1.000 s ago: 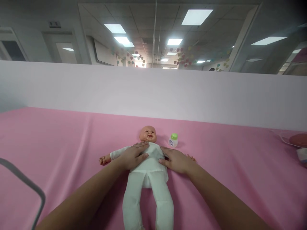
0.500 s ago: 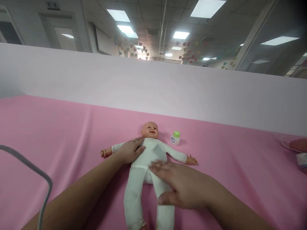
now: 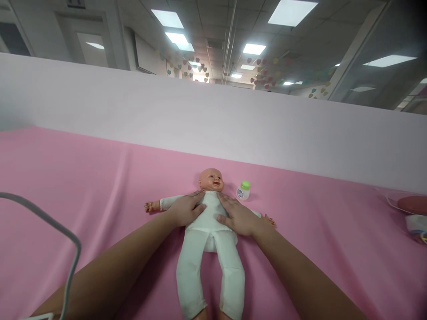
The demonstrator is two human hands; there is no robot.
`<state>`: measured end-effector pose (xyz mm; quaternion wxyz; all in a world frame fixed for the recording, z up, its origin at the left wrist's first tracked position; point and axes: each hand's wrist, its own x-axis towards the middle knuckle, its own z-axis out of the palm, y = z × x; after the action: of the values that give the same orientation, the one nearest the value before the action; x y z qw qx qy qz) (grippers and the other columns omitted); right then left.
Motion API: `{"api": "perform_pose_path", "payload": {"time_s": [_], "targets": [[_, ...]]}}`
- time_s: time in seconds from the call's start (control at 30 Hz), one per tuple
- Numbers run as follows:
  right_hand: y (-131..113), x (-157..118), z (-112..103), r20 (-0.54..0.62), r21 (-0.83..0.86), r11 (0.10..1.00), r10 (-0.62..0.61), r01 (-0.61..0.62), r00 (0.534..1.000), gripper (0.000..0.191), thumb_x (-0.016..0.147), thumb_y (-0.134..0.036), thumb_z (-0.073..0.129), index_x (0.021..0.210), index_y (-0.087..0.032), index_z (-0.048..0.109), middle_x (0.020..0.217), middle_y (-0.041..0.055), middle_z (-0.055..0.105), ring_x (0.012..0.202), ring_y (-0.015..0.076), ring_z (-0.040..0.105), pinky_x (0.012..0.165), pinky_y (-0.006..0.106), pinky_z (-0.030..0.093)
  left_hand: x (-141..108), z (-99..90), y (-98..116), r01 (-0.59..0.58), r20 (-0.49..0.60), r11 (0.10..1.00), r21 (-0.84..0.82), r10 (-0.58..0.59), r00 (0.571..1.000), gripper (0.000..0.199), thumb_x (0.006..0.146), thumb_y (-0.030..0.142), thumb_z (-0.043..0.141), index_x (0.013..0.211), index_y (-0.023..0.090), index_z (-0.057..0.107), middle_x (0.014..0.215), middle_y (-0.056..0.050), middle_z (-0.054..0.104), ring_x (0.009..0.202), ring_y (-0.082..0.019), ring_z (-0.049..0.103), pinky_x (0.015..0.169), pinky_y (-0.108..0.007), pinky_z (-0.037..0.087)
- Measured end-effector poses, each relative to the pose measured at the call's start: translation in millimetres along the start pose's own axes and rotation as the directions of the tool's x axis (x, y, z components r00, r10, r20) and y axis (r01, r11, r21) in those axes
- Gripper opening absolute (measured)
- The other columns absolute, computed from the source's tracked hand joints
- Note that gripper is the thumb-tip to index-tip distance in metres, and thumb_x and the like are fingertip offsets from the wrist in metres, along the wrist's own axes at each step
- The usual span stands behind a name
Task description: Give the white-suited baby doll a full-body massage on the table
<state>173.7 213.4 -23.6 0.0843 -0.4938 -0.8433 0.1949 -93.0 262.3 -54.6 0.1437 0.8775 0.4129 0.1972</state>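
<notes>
A baby doll (image 3: 210, 218) with a white cloth body lies on its back, head away from me and arms spread. My left hand (image 3: 188, 209) rests flat on the doll's chest and shoulder at the left, fingers stretched toward its neck. On the opposite side of the chest lies my right hand (image 3: 238, 216), also flat and open, covering part of the doll's arm. Just beyond my right hand, beside the doll's head, stands a small clear bottle (image 3: 243, 191) with a green cap and a printed label.
A pink sheet (image 3: 133, 178) with soft folds covers the surface under the doll. Behind it runs a white panel (image 3: 200, 120). At the right edge sit a reddish-brown item (image 3: 413, 205) and a white packet (image 3: 416, 224). A grey cable (image 3: 50, 226) curves across the lower left.
My right hand has moved up from the doll's hip and thigh onto its chest. My left hand stays on the chest. The doll's head has turned slightly to the right.
</notes>
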Motion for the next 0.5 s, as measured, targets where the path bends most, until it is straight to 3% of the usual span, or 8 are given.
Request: {"api": "perform_pose_path", "payload": {"time_s": [0.17, 0.3, 0.4, 0.5], "targets": [[9, -12, -7, 0.007, 0.064, 0.993, 0.104, -0.104, 0.995, 0.092, 0.095, -0.077, 0.045, 0.165, -0.021, 0.026, 0.169, 0.0155, 0.032, 0.152, 0.0371, 0.036, 0.12, 0.05, 0.032, -4, -10.3, 14, 0.066, 0.023, 0.998, 0.011, -0.066, 0.998, 0.072, 0.103, 0.059, 0.037, 0.159, 0.013, 0.043, 0.164, -0.014, 0.041, 0.152, -0.033, 0.04, 0.126, -0.049, 0.031], [10, -18, -6, -0.003, 0.077, 0.989, 0.13, -0.129, 0.992, 0.091, 0.094, -0.076, 0.05, 0.163, -0.02, 0.031, 0.166, 0.0168, 0.038, 0.149, 0.0379, 0.04, 0.118, 0.05, 0.033, -31, -31.8, 47, 0.1, 0.079, 0.992, 0.081, -0.107, 0.991, 0.064, 0.101, 0.055, 0.044, 0.152, 0.019, 0.052, 0.162, -0.013, 0.046, 0.147, -0.036, 0.047, 0.12, -0.052, 0.039], [11, -17, -3, -0.024, 0.077, 0.986, 0.15, -0.148, 0.988, 0.093, 0.093, -0.076, 0.051, 0.164, -0.019, 0.03, 0.168, 0.0168, 0.034, 0.152, 0.0382, 0.035, 0.119, 0.049, 0.031, -68, -48.0, 80, -0.005, 0.175, 0.999, 0.041, -0.003, 0.985, 0.064, 0.099, 0.052, 0.051, 0.156, 0.024, 0.049, 0.161, -0.011, 0.048, 0.147, -0.034, 0.046, 0.119, -0.049, 0.043], [14, -15, 0, -0.039, 0.087, 0.986, 0.146, -0.142, 0.989, 0.093, 0.093, -0.075, 0.053, 0.163, -0.018, 0.031, 0.167, 0.0173, 0.036, 0.152, 0.0383, 0.036, 0.119, 0.049, 0.032, -102, -58.5, 108, -0.238, 0.29, 0.964, -0.116, 0.262, 0.92, 0.069, 0.096, 0.05, 0.059, 0.159, 0.03, 0.043, 0.162, -0.007, 0.046, 0.15, -0.031, 0.043, 0.126, -0.048, 0.031]]}}
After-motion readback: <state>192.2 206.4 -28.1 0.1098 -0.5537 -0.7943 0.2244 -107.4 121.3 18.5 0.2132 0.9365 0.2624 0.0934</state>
